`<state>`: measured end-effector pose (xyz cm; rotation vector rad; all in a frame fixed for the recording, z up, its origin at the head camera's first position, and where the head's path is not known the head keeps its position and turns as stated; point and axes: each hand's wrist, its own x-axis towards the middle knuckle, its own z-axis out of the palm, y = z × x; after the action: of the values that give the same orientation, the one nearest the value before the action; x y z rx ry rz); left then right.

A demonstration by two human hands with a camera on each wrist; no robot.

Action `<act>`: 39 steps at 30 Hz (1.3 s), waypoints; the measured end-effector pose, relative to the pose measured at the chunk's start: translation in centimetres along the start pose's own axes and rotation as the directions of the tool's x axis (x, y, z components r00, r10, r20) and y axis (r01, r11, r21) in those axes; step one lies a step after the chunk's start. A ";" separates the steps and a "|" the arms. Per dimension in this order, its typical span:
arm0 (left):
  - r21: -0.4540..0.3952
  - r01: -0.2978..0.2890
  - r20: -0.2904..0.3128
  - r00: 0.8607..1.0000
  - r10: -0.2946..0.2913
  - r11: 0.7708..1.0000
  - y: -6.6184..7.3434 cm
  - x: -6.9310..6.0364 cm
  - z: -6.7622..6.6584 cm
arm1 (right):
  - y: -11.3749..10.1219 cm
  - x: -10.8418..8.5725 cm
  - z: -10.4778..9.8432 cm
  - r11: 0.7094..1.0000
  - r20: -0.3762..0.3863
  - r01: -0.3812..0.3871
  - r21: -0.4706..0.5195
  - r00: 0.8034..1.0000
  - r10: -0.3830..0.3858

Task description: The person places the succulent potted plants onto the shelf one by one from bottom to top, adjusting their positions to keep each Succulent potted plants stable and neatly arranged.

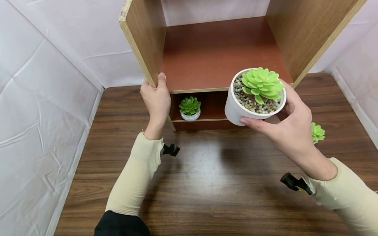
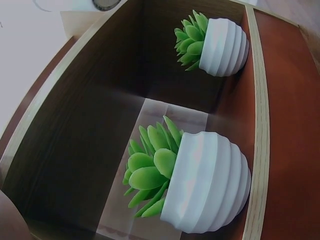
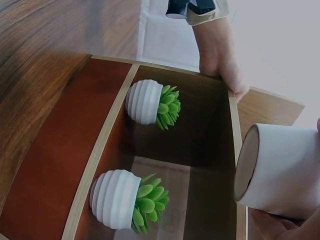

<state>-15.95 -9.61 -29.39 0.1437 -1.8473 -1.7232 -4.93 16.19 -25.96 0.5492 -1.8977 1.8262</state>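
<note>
Holding a white-potted succulent (image 1: 257,96) before the upper shelf (image 1: 221,55), head view, the right hand (image 1: 290,131) pinches its wall with the fingers; the left hand (image 1: 156,100) clasps the side panel (image 1: 147,36), a useful brace. Left wrist view: two ribbed-pot succulents (image 2: 207,182) occupy the lower compartment (image 2: 165,65). Right wrist view: the held pot's base (image 3: 247,162) wants levelling, clear of the shelf edge (image 3: 236,130).

No text, label, brand, number or sign can be read in the 3 views; faint outlines (image 3: 172,218) are noted on the pale surface (image 3: 159,172) visible through the open shelf compartment (image 3: 207,145), but no character can be made out.
</note>
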 end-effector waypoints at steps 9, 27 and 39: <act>-0.007 -0.053 -0.018 0.998 0.053 0.999 -0.2 -0.1 0.1 | -1.6 0.9 1.2 0.985 0.010 0.000 -0.171 1.000 0.002; -0.011 -0.058 -0.027 0.998 0.057 0.998 -0.1 -0.2 0.3 | -1.5 2.4 3.6 0.999 0.000 0.033 -0.023 0.999 -0.033; -0.017 -0.067 -0.023 0.998 0.067 0.998 0.0 -0.4 0.6 | -1.6 3.3 4.1 0.994 0.004 0.090 -0.062 0.996 -0.090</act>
<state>-15.90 -8.91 -29.56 0.0923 -1.8002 -1.6856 -6.91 12.07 -22.86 0.6054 -1.8922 1.7045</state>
